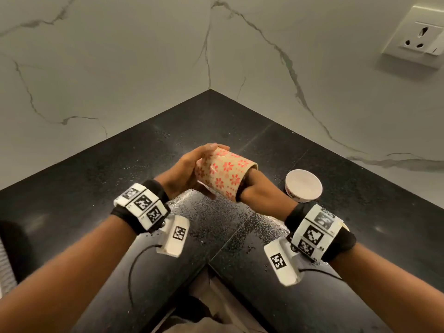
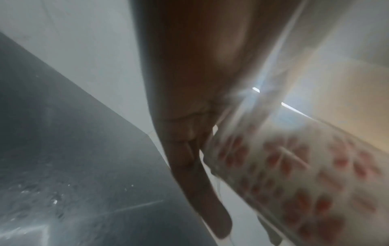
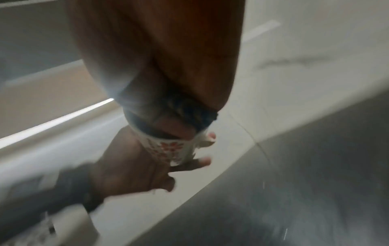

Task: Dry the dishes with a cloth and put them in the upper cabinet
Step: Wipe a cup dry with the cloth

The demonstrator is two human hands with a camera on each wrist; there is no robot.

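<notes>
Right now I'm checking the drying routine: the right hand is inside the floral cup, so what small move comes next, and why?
Probably turn the right hand round inside the floral cup while the left hand steadies its base. The cup is held on its side above the counter, and what looks like dark cloth shows at its rim, so the inside seems mid-wipe.

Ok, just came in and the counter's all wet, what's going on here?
A person is drying a floral cup held sideways over the wet black counter. The left hand holds its base; the right hand is pushed inside with what looks like a dark cloth. A second cup stands on the counter beside it.
</notes>
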